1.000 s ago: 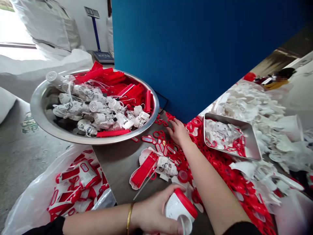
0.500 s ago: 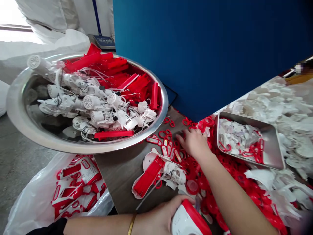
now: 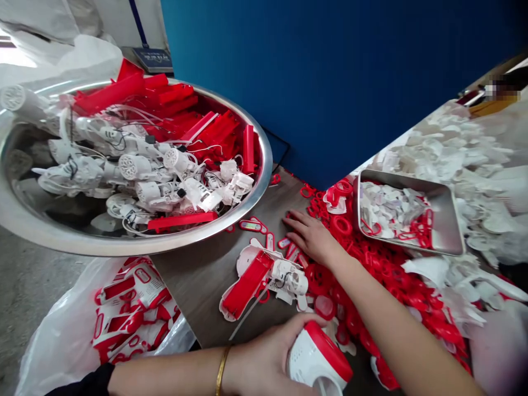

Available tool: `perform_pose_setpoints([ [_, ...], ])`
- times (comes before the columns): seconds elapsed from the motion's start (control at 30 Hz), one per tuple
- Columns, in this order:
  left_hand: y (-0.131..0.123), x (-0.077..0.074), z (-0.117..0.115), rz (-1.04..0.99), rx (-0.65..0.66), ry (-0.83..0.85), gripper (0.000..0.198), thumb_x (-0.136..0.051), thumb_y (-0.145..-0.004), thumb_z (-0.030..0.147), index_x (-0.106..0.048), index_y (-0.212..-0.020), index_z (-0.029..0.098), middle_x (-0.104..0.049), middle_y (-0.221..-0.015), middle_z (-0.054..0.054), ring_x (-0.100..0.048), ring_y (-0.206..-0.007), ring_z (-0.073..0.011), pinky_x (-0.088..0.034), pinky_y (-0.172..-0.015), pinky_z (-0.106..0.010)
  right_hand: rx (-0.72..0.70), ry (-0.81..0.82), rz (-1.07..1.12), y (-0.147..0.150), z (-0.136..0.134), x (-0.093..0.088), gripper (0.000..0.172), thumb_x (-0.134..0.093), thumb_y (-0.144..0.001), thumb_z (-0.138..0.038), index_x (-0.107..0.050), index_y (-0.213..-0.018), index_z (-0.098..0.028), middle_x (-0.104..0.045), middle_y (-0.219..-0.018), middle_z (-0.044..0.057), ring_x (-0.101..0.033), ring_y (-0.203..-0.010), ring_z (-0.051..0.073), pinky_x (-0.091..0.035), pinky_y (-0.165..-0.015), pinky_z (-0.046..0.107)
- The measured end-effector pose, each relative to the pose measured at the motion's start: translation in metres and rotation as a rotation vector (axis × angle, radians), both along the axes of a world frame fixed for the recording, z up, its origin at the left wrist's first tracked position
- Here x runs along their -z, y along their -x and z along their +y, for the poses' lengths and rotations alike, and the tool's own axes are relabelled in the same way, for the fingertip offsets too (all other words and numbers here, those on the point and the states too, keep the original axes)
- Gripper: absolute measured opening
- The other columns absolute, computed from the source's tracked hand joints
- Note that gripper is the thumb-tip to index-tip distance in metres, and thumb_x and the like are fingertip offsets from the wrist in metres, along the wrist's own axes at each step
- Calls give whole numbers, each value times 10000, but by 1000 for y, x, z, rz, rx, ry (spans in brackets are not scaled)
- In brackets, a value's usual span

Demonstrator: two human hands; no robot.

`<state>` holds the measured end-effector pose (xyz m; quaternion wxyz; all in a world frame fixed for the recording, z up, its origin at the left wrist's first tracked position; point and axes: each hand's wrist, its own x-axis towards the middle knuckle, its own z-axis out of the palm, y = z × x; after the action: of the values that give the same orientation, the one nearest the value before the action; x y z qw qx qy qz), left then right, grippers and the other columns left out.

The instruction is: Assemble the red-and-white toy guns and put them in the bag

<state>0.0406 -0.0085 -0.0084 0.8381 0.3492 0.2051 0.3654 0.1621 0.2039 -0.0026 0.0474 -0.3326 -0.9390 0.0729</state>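
Hands apart: left hand [image 3: 264,363] clenched around a red-and-white casing [image 3: 319,355], gripped firmly against slipping, near the counter's [image 3: 193,297] edge; right hand [image 3: 313,237] open, spread flat beside loose red rings [image 3: 342,225].

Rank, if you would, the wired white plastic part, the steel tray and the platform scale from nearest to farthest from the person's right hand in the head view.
1. Wired white plastic part: just below the right hand.
2. Steel tray: to the hand's right.
3. Platform scale: farthest, at the top of the view.

Glossy red plastic rings [image 3: 341,225], polished steel basin [image 3: 124,248].
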Motion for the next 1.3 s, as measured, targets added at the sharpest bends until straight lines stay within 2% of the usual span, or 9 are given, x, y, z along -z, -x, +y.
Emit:
perform_pose_setpoints([
  [0.17,2,-5,-2,-47,99,59,897,-837,-621,323,-336,-1358,224,-580,-991,-33,-539,-780,-116,-432,-741,-257,324,-194,110,-25,-20,-1,275,-665,-805,-437,-706,-881,-176,-625,-1062,147,-559,-1033,304,-485,-894,483],
  [0.27,4,-6,-2,-4,113,11,889,-825,-649,335,-315,-1369,226,-576,-994,-39,-542,-786,-124,-436,-728,-255,428,-203,278,-31,-45,-23,274,-549,-896,-404,-722,-923,-192,-621,-954,103,-586,-941,242,-502,-876,414],
  [0.43,8,-11,2,16,39,-119,828,-769,-708,453,-338,-1367,197,-571,-1158,-97,-569,-922,-176,-438,-800,-277,468,34,495,-71,-160,-46,263,-529,-924,-285,-668,-1147,-271,-639,-954,43,-651,-861,163,-554,-758,289],
  [0.53,10,-17,2,106,-14,-158,822,-755,-707,486,-349,-1358,191,-557,-1203,-101,-565,-973,-197,-439,-825,-284,434,28,474,-93,-238,-26,290,-556,-896,-205,-672,-1145,-298,-667,-1016,41,-672,-894,172,-578,-754,287],
  [0.63,12,-25,-2,278,-62,-258,855,-742,-716,436,-286,-1393,182,-559,-1210,-106,-562,-1020,-226,-446,-869,-323,481,-34,429,-103,-284,-3,298,-575,-876,-212,-677,-1147,-280,-645,-1103,75,-668,-892,187,-589,-741,312],
  [0.77,11,-37,-10,531,-127,-453,859,-728,-714,322,-249,-1411,177,-569,-1220,-108,-570,-1073,-255,-448,-927,-370,747,-110,370,-107,-294,7,315,-552,-891,-346,-676,-1148,-211,-623,-1087,122,-650,-933,229,-576,-776,375],
  [0.97,-3,-43,-18,700,-187,-628,814,-719,-709,363,-290,-1374,170,-607,-1158,-92,-626,-990,-230,-487,-887,-348,853,29,337,-104,-274,10,336,-536,-890,-437,-708,-1086,-225,-662,-947,73,-655,-768,184,-553,-686,319],
  [1.13,-3,-48,-22,815,-213,-712,828,-725,-703,388,-297,-1373,158,-582,-1227,-126,-617,-1049,-259,-475,-923,-377,829,91,507,-111,-282,0,205,-571,-875,-343,-720,-888,-203,-673,-830,57,-653,-779,192,-531,-712,321],
  [1.3,-2,-53,-25,930,-220,-772,849,-723,-711,415,-289,-1393,156,-552,-1283,-146,-593,-1115,-291,-458,-955,-410,696,130,907,-110,-321,-33,90,-582,-883,-235,-668,-905,-251,-652,-836,23,-633,-748,163,-509,-617,286],
])
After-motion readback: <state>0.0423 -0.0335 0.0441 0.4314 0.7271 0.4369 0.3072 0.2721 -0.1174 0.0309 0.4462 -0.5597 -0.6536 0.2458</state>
